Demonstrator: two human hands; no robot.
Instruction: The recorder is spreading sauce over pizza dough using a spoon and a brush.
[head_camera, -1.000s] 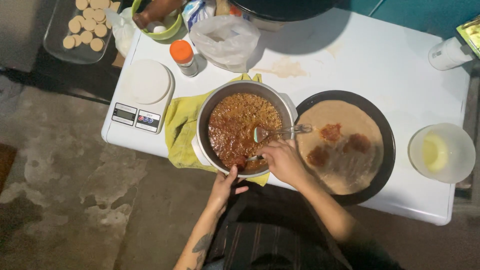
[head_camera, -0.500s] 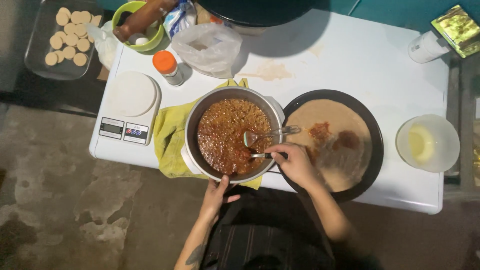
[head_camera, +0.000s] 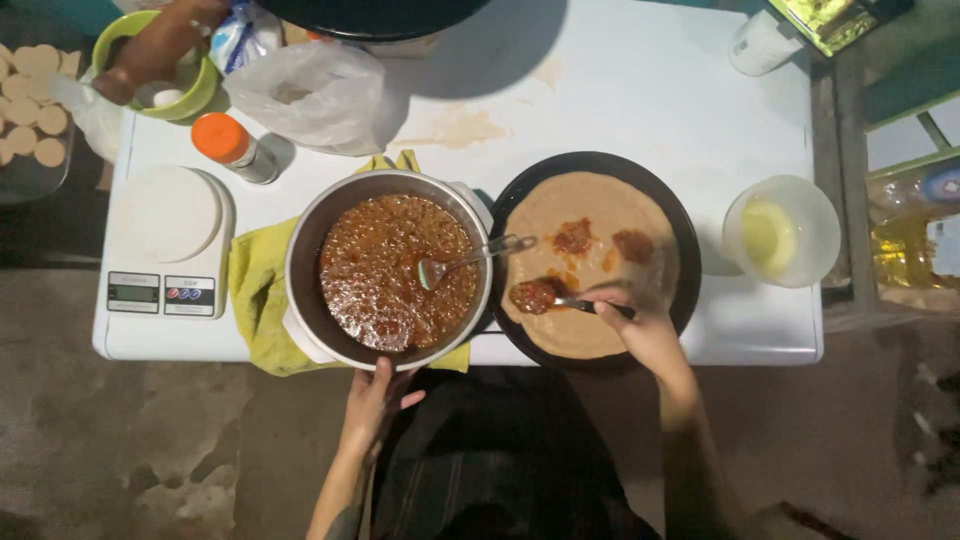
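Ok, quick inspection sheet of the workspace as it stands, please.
Surface: white table, smeared stain near its middle.
Job's things: pot of red filling on a yellow cloth, spoon resting in it; dark pan holding flat dough with filling dabs.
Clutter: scale, orange-capped bottle, plastic bag, green bowl, cup of yellowish liquid.
Hands: left hand at pot rim; right hand holds a loaded spoon over the dough.
Cables: nothing seen.
Surroundings: another person's hand at the green bowl.
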